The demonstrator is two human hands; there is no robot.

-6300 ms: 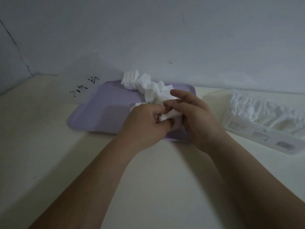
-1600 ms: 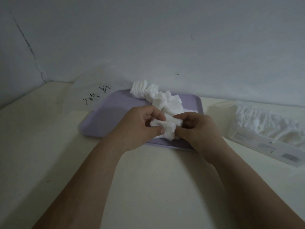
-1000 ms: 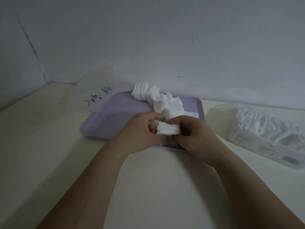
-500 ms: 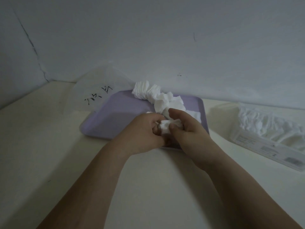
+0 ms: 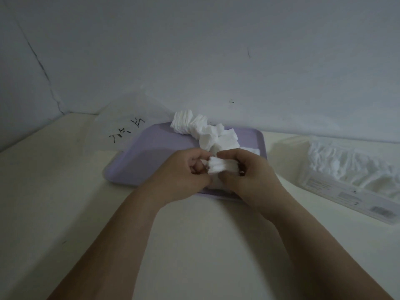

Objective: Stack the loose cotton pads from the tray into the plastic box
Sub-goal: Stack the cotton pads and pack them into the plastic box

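- The left hand (image 5: 179, 172) and right hand (image 5: 249, 176) meet at the centre of the frame, over the near edge of the lilac tray (image 5: 138, 161)
- Both pinch a small bundle of cotton pads (image 5: 221, 166) between them, fingers curled round its ends (the pads stand on edge, side by side)
- A loose heap of pads (image 5: 207, 135) lies along the tray's far side, just above the hands
- The plastic box (image 5: 324, 187) sits at the right of the frame, apart from the tray, with white pads inside; how neatly they lie is hard to tell in the dim light
- A clear bag (image 5: 121, 128) with handwritten marks rests at the tray's upper left, on the table (image 5: 194, 245)
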